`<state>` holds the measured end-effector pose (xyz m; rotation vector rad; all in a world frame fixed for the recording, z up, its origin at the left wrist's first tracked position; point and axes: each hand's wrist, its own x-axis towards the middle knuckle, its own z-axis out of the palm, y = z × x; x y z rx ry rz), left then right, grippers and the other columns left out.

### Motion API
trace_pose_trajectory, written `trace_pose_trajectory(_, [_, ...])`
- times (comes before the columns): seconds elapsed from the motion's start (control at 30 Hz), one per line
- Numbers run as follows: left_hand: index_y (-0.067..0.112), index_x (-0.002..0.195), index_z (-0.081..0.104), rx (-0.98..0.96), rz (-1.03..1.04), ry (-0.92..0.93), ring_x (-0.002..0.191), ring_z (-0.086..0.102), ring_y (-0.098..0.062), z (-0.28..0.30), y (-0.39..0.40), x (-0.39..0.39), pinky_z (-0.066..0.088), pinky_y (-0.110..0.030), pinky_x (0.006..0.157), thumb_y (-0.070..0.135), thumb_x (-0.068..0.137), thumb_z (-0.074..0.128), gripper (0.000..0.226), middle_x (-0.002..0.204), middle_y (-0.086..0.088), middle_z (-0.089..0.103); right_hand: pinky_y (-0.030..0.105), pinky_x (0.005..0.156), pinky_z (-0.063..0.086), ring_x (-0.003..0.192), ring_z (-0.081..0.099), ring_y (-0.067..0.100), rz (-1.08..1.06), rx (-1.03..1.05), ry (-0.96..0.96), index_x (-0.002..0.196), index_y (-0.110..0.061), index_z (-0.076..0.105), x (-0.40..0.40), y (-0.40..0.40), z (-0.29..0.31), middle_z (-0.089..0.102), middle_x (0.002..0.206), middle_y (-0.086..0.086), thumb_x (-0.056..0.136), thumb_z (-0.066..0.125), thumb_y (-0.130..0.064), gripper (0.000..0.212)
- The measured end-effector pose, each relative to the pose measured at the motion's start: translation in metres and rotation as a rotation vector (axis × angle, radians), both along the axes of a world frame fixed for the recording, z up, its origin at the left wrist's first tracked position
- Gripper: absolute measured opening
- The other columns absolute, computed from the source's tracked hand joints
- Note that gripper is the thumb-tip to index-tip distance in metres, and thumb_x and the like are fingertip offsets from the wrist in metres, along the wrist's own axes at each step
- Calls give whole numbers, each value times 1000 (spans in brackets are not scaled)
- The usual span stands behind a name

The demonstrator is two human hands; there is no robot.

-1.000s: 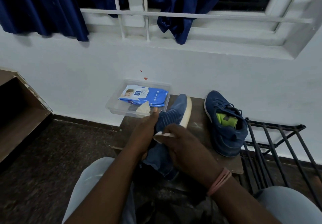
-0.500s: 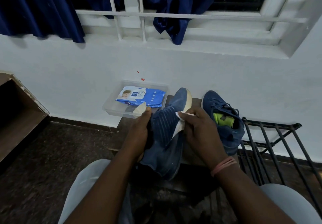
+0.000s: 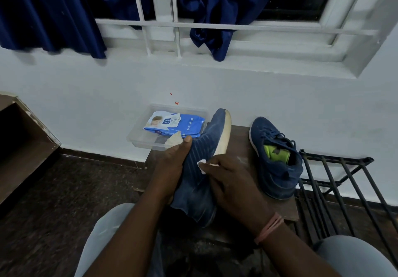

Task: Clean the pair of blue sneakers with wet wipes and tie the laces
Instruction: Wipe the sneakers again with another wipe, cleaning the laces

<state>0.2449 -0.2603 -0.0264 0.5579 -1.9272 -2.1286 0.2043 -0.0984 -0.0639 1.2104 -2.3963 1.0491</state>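
Nearest the camera, the person's knees frame the work at six o'clock. The right hand (image 3: 233, 187) presses a white wet wipe (image 3: 203, 165) against the side of the held sneaker (image 3: 199, 169), its fingers curled round the wipe. The left hand (image 3: 172, 167) clamps the same shoe from its nine o'clock side, thumb laid over the ribbed upper, the toe raised toward twelve. Judgement: the wiping step is in hand; it is best done with the left grip firm, strokes running along the ribs toward the pale sole edge (image 3: 224, 135), and the wipe refolded as it soils. At two o'clock the second sneaker (image 3: 277, 164) lies on the wooden stool (image 3: 288, 209), laces loose, untied. Beyond, at eleven, the wipes pack (image 3: 174, 124) sits in a clear tray (image 3: 137, 140) against the wall.
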Motion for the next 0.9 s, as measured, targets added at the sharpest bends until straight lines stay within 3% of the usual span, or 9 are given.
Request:
trace_pose_trajectory(0.07, [21,95,78,-158,-32,-36,88,74,-9,-2,-4,-1,57,-31,81,49,98,59,34,92,8,79,27,89,50,99,60,16,-75,-24,22,119,-17,72,-10,2,6,64,110,2,92,64,-5,31])
trace_pose_trajectory(0.13, [22,92,74,-391,-20,-72,74,69,3,-3,-2,-1,48,-13,63,49,96,61,30,80,17,75,21,86,46,97,57,12,-233,-77,53,118,-17,73,-26,6,13,62,107,2,90,66,-3,32])
trace_pose_trajectory(0.23, [25,91,71,-573,-35,-67,72,65,3,-6,6,1,43,-11,58,49,95,64,25,76,12,72,15,83,41,94,49,5,-412,-171,67,118,-10,72,-40,14,18,59,103,4,92,66,-4,27])
trace_pose_trajectory(0.33, [30,92,66,-740,-92,-55,76,61,9,-12,8,2,40,-10,60,46,96,63,17,75,17,66,20,85,45,93,51,11,-317,-88,61,117,-9,71,-26,7,15,59,104,6,94,61,-5,24])
trace_pose_trajectory(0.43, [34,88,62,-779,-142,-23,68,60,3,-19,8,-1,38,-17,60,45,98,59,16,71,14,63,18,81,45,93,48,6,-134,-8,21,121,-7,67,-7,-1,8,58,105,7,100,46,-20,33])
trace_pose_trajectory(0.5, [33,80,58,-776,-130,-8,64,57,2,-21,7,-2,35,-14,57,41,99,58,21,65,14,60,22,81,46,91,47,8,-245,12,39,123,-6,67,-26,5,6,58,103,8,99,47,-18,34])
trace_pose_trajectory(0.6, [26,71,53,-793,-119,2,60,54,-3,-21,2,0,36,-17,54,35,100,59,31,63,11,58,41,82,53,92,56,23,-373,11,-10,121,-6,67,-46,15,1,56,101,10,94,55,-4,29])
trace_pose_trajectory(0.73, [17,71,57,-728,-151,16,55,48,-4,-24,-12,3,37,-21,54,26,100,61,30,64,1,59,26,80,50,88,60,22,-86,88,33,122,-7,68,-4,-7,-2,64,101,11,96,51,-15,32])
trace_pose_trajectory(0.9, [11,70,51,-816,-246,44,56,47,-7,-28,-8,6,38,-26,57,28,100,59,35,62,0,53,40,82,54,89,60,25,-392,12,-67,114,-5,72,-48,11,-12,63,98,11,90,61,3,27])
